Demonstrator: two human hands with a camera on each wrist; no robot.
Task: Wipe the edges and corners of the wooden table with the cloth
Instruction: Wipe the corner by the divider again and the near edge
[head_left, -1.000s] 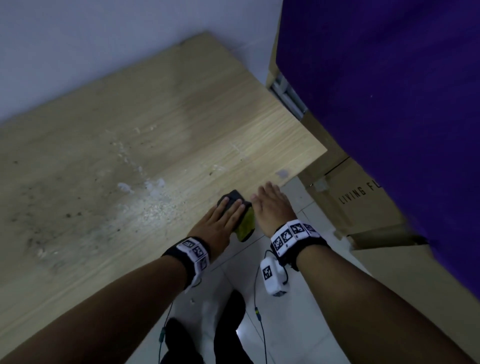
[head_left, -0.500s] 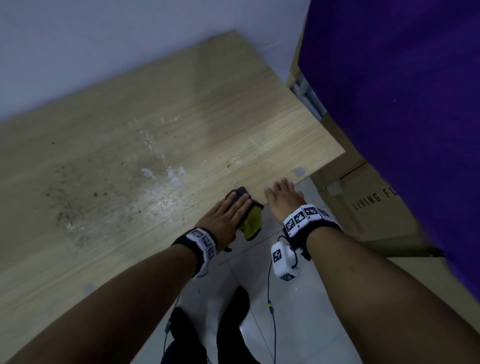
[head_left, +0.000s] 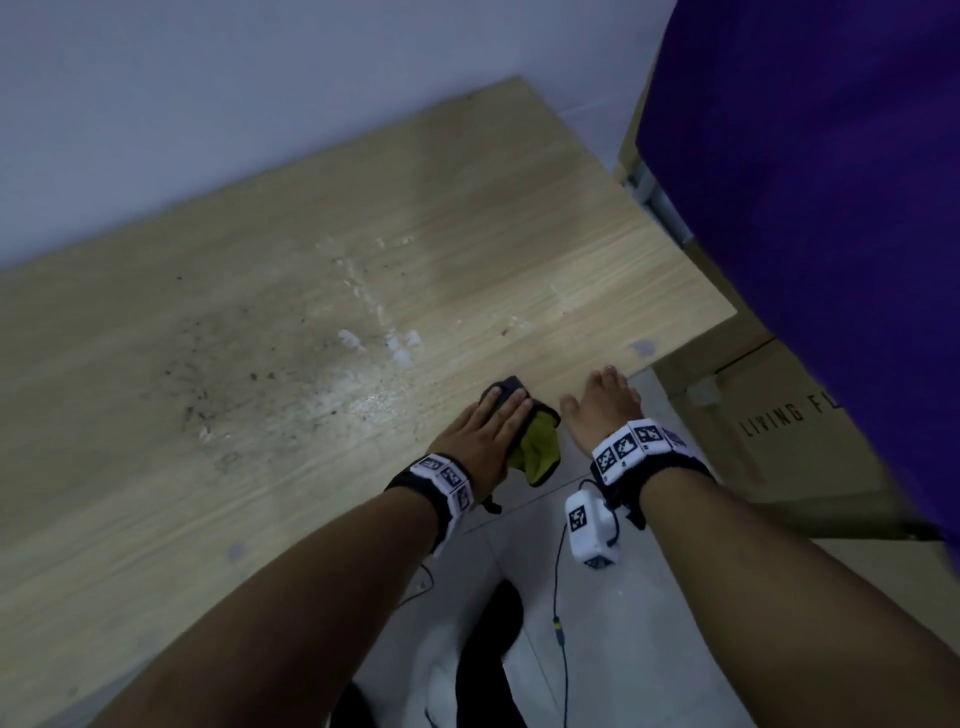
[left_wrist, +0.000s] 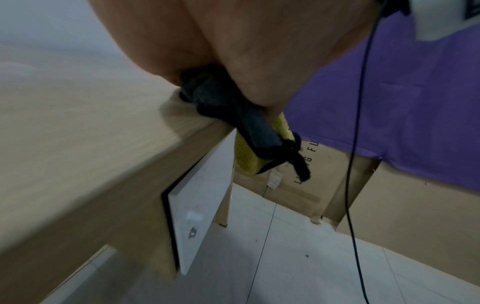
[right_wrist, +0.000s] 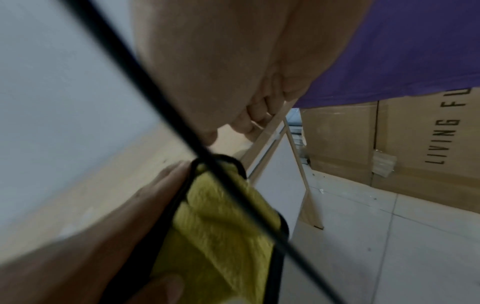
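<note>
The left hand (head_left: 480, 436) is laid flat on the cloth (head_left: 535, 452), which is pressed over the wooden table's (head_left: 311, 312) near edge, presumably to wipe it; the right hand (head_left: 602, 405), released, braces beside it.

Black wristbands (head_left: 441, 486) — checkered markers, white camera (head_left: 592, 530), cable (head_left: 558, 613)

Tabletop (head_left: 260, 364) bare; cardboard boxes (head_left: 769, 415) crowd right corner.

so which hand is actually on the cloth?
The left hand: its straight fingers press the grey-and-yellow cloth over the wooden table's near edge. The right hand rests bare on the table beside it.
</note>
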